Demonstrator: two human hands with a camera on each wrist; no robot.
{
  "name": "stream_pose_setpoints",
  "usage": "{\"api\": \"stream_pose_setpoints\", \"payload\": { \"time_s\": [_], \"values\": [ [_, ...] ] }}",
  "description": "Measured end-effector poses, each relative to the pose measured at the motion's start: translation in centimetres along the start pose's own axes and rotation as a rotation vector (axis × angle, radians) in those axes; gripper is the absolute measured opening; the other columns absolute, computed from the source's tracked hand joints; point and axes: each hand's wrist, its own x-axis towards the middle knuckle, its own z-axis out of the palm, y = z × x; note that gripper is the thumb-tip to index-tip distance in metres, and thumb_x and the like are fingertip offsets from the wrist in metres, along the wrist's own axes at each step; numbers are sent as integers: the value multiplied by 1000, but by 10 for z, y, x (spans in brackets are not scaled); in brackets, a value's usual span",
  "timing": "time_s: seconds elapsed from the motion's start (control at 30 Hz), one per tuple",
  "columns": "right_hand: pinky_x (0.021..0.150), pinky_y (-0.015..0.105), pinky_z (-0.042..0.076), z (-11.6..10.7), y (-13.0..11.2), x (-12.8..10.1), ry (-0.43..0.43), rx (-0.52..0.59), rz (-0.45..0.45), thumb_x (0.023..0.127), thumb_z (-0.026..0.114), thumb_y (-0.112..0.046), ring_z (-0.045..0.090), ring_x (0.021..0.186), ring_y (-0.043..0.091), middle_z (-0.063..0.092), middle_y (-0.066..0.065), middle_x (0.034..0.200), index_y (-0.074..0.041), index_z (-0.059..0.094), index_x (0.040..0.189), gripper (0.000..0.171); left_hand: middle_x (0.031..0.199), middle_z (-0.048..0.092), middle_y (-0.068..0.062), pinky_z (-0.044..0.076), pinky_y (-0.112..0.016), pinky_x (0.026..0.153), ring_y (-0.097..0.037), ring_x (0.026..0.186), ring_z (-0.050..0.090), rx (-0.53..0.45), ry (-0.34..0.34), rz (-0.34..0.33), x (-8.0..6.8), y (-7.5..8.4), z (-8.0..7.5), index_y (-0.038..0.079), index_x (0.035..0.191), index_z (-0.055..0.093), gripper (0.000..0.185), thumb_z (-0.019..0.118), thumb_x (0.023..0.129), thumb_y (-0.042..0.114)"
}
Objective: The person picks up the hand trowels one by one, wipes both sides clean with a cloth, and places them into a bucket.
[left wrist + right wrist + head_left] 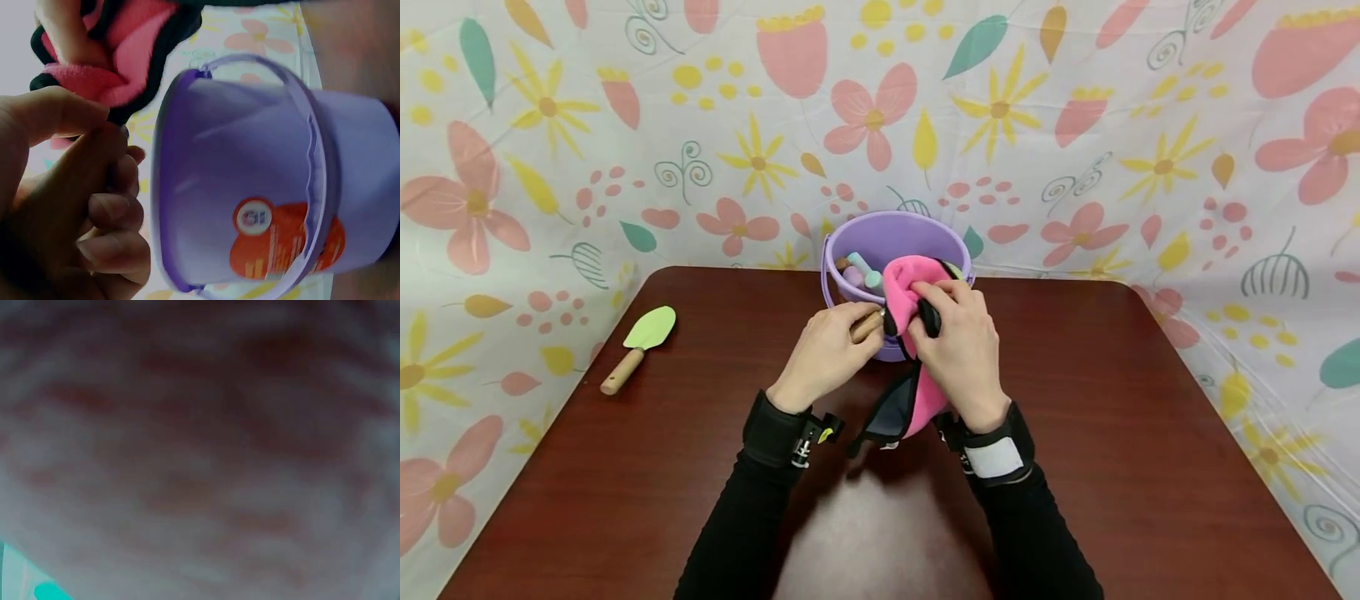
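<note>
My left hand (829, 354) grips a wooden handle (867, 326), which also shows in the left wrist view between the curled fingers (115, 209). The tool's far end is hidden by a pink cloth item (928, 400) with black edging and a dark mesh panel. My right hand (958, 350) pinches the upper part of this cloth, and its lower part hangs down between the wrists. Both hands are raised in front of a purple bucket (917, 233). The right wrist view is too blurred and dark to make out the hold.
Inside the bucket lie several pastel, stick-like pieces (861, 271); its swing handle (315, 181) hangs on the near side. A small trowel (650, 327) with a light green blade and wooden grip lies at the left of the brown table (1112, 417). Behind hangs a flowered cloth (685, 117).
</note>
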Motion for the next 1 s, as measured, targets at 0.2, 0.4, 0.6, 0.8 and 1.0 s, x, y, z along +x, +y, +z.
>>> {"api": "stream_pose_setpoints", "payload": {
  "time_s": [0.2,0.4,0.6,0.8,1.0],
  "values": [
    [76,51,50,3,-8,-1,-55,75,-19,80,68,-7,55,102,29,62,7,109,-12,73,113,33,69,41,2,34,-29,58,-11,62,42,-25,38,52,-1,1,4,13,78,58,15,66,90,13],
    [78,50,49,2,-2,-1,-34,122,0,83,66,-5,55,105,28,63,6,111,-11,72,113,31,69,43,4,36,-27,57,-8,60,43,-16,27,83,-2,2,3,14,85,65,5,63,88,11],
    [82,51,46,-4,12,2,25,148,40,84,65,-2,55,106,30,63,7,112,-9,71,110,27,76,54,5,43,-26,57,-7,61,49,-42,-10,76,-5,8,-2,12,114,71,30,62,85,13],
    [85,51,44,-15,30,6,109,128,86,83,63,-1,56,104,33,62,12,109,-8,71,112,31,74,51,7,45,-24,62,-5,65,50,-98,-34,38,-7,9,-6,17,103,72,21,61,85,16],
    [87,50,43,-19,34,7,126,135,86,84,63,-3,57,104,32,62,13,109,-8,71,112,30,82,58,9,47,-25,69,-3,73,54,-161,-51,-15,-7,8,-9,18,110,73,23,60,91,22]
  ]
}}
